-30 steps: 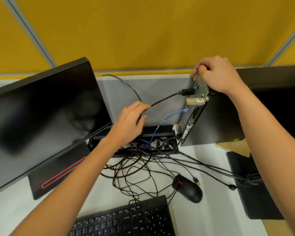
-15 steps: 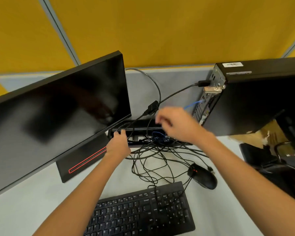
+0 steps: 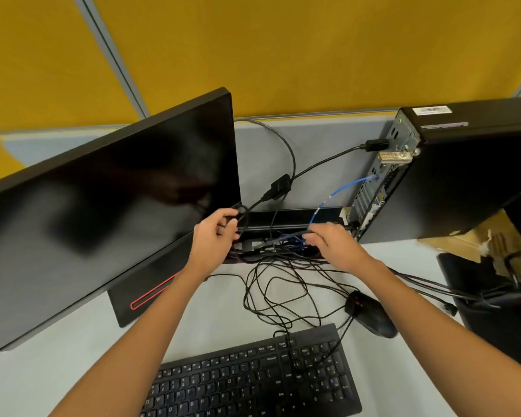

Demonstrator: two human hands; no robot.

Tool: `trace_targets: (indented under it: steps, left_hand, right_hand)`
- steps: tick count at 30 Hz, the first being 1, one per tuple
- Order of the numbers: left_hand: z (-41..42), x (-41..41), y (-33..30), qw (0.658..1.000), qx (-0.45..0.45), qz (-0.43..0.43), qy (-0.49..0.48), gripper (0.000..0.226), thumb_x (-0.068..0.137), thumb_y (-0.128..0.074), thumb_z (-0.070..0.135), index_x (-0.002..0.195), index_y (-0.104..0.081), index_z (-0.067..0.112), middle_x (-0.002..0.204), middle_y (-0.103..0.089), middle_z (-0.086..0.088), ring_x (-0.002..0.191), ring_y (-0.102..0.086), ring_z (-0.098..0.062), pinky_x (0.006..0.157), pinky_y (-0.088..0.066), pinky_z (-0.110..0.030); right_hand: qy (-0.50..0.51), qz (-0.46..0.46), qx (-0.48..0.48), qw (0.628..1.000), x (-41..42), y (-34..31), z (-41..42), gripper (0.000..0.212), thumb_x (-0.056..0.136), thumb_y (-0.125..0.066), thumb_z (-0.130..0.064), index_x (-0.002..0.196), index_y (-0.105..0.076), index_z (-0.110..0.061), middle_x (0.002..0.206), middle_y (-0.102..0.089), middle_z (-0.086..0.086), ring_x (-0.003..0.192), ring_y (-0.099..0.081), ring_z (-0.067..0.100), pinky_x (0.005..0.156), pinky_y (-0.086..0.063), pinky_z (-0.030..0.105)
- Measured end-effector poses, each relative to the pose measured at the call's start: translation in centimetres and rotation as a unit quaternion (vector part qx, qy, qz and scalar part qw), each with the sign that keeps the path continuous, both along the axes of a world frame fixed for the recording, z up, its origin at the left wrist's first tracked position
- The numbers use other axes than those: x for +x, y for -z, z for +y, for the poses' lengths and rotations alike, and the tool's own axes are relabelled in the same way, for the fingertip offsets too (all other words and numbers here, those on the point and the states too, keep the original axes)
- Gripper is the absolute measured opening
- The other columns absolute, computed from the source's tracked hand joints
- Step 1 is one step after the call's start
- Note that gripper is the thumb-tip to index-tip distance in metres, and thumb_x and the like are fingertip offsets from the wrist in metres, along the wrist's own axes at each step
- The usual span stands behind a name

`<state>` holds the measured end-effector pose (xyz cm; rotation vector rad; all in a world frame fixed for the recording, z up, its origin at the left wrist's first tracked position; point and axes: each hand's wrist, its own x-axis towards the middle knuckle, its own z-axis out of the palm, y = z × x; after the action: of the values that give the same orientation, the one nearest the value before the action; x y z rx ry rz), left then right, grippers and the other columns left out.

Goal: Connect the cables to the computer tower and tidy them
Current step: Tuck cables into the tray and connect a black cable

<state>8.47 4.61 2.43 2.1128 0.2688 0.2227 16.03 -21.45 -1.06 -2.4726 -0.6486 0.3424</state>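
Gripping a looped black cable (image 3: 243, 216), the left hand (image 3: 212, 239) is closed at the monitor's lower right corner. The right hand (image 3: 333, 245) is pinched around a dark cable at its fingertips (image 3: 309, 236), just at 3 o'clock of the left hand; which cable it belongs to cannot be told. Both hands are held over a black cable tray (image 3: 289, 216) at the back of the table (image 3: 217, 314).

The blue cable (image 3: 340, 192) is run from the tray up toward 1 o'clock and is plugged into the rear of the computer tower (image 3: 463, 182). A black display cable (image 3: 328, 159) with an inline adapter (image 3: 280, 185) is plugged in higher on the same rear panel, just above a gold-coloured connector (image 3: 395, 156). The tower is stood upright at 2 o'clock of the hands, rear panel facing left.

At 6 o'clock of the hands, loose black cables (image 3: 278, 293) are tangled on the table. The mouse (image 3: 370, 317) is lain at 4 o'clock, just beside the tangle, and the keyboard (image 3: 253, 377) is placed at 6 o'clock near the bottom edge. The monitor (image 3: 103, 206), screen dark, is set at 9 o'clock, with its stand base (image 3: 145, 296) below it. Yellow partition panels (image 3: 283, 49) are seen at 12 o'clock.
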Motion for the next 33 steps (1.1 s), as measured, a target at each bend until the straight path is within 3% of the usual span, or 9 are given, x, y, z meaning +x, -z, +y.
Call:
trace_targets:
  steps: [6,9,12,16,21,23,25,28,33]
  left_hand:
    - [-0.7,1.8,-0.2,0.998,-0.025,0.037,0.036,0.031,0.096,-0.049,0.008,0.126,-0.056,0.017,0.086,-0.072,0.001,0.083,-0.067,-0.005,0.079,-0.048,-0.01]
    - [-0.2,2.1,-0.2,0.996,-0.017,0.056,0.067,0.03,0.099,-0.044,0.009,0.12,-0.064,0.016,0.082,-0.07,0.003,0.083,-0.066,-0.005,0.088,-0.053,-0.025]
    - [0.1,1.7,-0.5,0.988,-0.033,0.091,0.116,0.023,0.098,-0.05,0.027,0.104,-0.07,0.018,0.075,-0.067,0.005,0.075,-0.062,-0.009,0.079,-0.053,-0.028]
    - [1.8,2.1,-0.2,0.957,0.219,0.049,0.183,0.011,0.089,-0.062,0.015,0.094,-0.069,0.021,0.083,-0.063,0.008,0.079,-0.053,-0.014,0.077,-0.049,-0.034]
    - [2.8,3.3,0.6,0.894,0.394,-0.059,0.203,0.02,0.078,-0.068,-0.006,0.09,-0.07,0.011,0.087,-0.06,0.001,0.078,-0.049,-0.018,0.058,-0.047,-0.028]
    - [2.6,3.1,2.0,0.895,0.411,-0.053,0.163,0.029,0.071,-0.073,-0.009,0.093,-0.072,0.009,0.087,-0.061,0.001,0.076,-0.053,-0.019,0.052,-0.047,-0.025]
    - [2.6,3.1,3.6,0.902,0.409,-0.027,0.136,0.039,0.063,-0.076,-0.013,0.095,-0.073,0.008,0.087,-0.063,-0.001,0.077,-0.056,-0.021,0.05,-0.05,-0.027]
    - [2.4,3.2,5.1,0.901,0.416,0.005,0.121,0.049,0.053,-0.076,-0.019,0.095,-0.073,0.006,0.086,-0.064,-0.004,0.079,-0.059,-0.024,0.047,-0.052,-0.03]
    - [2.1,3.3,5.5,0.904,0.41,0.036,0.115,0.047,0.06,-0.071,-0.018,0.1,-0.07,0.006,0.09,-0.063,-0.005,0.087,-0.058,-0.025,0.053,-0.054,-0.035]
  right_hand:
    - [0.137,0.019,0.05,0.989,2.4,0.3,0.9,0.042,0.1,-0.043,-0.027,0.069,-0.062,-0.008,0.068,-0.066,0.008,0.06,-0.055,0.017,0.067,-0.042,0.03]
    - [0.176,0.036,0.055,0.982,3.4,0.1,1.1,0.044,0.1,-0.045,-0.026,0.063,-0.062,-0.009,0.066,-0.065,0.01,0.062,-0.055,0.022,0.071,-0.045,0.032]
    - [0.183,0.061,0.042,0.98,4.3,0.0,1.7,0.046,0.101,-0.044,-0.029,0.06,-0.06,-0.014,0.073,-0.069,0.012,0.065,-0.058,0.023,0.072,-0.048,0.031]
    - [0.149,0.082,0.035,0.985,4.5,-0.4,2.3,0.043,0.1,-0.046,-0.029,0.068,-0.066,-0.009,0.074,-0.07,0.009,0.068,-0.061,0.022,0.071,-0.048,0.03]
    - [0.135,0.044,0.026,0.99,4.1,-0.2,1.6,0.018,0.092,-0.06,-0.017,0.078,-0.065,-0.008,0.067,-0.054,0.003,0.06,-0.047,0.014,0.059,-0.037,0.025]
    - [0.094,0.044,0.015,0.995,3.3,0.0,1.7,0.01,0.083,-0.07,-0.014,0.087,-0.061,-0.015,0.086,-0.05,0.003,0.066,-0.049,0.011,0.065,-0.039,0.019]
    - [0.033,0.1,0.017,0.994,2.1,0.0,2.0,0.044,0.072,-0.083,-0.024,0.107,-0.055,-0.02,0.105,-0.041,0.002,0.08,-0.054,0.011,0.073,-0.045,0.017]
    - [-0.026,0.104,-0.061,0.992,0.7,0.9,2.8,0.081,0.061,-0.088,-0.04,0.126,-0.044,-0.02,0.119,-0.032,-0.003,0.1,-0.052,0.015,0.087,-0.05,0.03]
    - [-0.024,-0.015,-0.095,0.995,0.3,3.0,4.3,0.053,0.07,-0.08,-0.047,0.109,-0.057,-0.02,0.107,-0.043,-0.007,0.093,-0.054,0.014,0.083,-0.046,0.029]
